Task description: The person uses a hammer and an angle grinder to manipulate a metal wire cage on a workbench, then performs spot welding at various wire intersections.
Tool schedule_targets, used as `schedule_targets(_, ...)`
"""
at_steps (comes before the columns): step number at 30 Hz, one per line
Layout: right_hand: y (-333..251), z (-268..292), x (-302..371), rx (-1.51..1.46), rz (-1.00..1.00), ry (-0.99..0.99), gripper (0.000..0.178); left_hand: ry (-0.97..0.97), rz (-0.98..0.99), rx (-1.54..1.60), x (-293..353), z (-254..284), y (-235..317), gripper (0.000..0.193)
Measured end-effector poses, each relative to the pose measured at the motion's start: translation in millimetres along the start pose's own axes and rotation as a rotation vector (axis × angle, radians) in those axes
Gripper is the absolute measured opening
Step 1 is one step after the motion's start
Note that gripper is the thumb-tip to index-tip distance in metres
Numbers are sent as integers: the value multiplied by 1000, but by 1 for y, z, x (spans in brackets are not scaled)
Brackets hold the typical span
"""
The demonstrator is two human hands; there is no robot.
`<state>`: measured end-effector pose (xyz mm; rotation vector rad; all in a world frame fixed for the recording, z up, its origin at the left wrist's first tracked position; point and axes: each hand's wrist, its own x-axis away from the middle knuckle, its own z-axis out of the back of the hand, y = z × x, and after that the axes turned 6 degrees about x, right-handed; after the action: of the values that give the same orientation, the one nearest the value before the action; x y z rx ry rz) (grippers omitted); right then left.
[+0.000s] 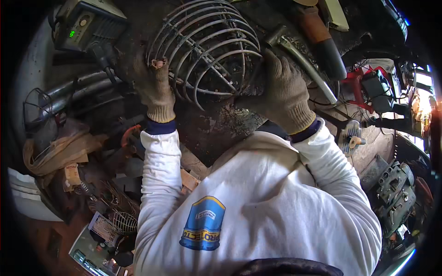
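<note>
A rounded cage of curved grey metal rods rests on the dark work surface in front of me, crossed by straight bars. My left hand, in a worn knitted glove, is closed at the cage's left edge. Its thumb tip shows bare through a hole in the glove, and the other fingers are mostly hidden in shadow. On the right edge, my right hand, gloved alike, has its fingers bent around the end of the outer rods. Just beyond that hand lies a hammer with a shiny tubular metal handle.
A power tool with an orange body and black grip lies at the far right. At the far left stands a box-shaped machine with a green display. Metal pipes lie left, a red stand right. Bright light glares at the right rim.
</note>
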<state>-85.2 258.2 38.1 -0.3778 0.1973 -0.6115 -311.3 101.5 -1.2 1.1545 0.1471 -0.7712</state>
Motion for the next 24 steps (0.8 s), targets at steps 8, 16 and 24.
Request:
schedule_targets(8,-4,0,-10,11,-69,-192,104,53,112,-96,5,-5,-10,51)
schedule_targets(16,-1,-8,-6,16,-41,-152,108,63,142,81,7,-8,-17,53)
schedule_targets(24,3,-14,3,54,0,-30,116,209,-53,-113,16,6,1,67)
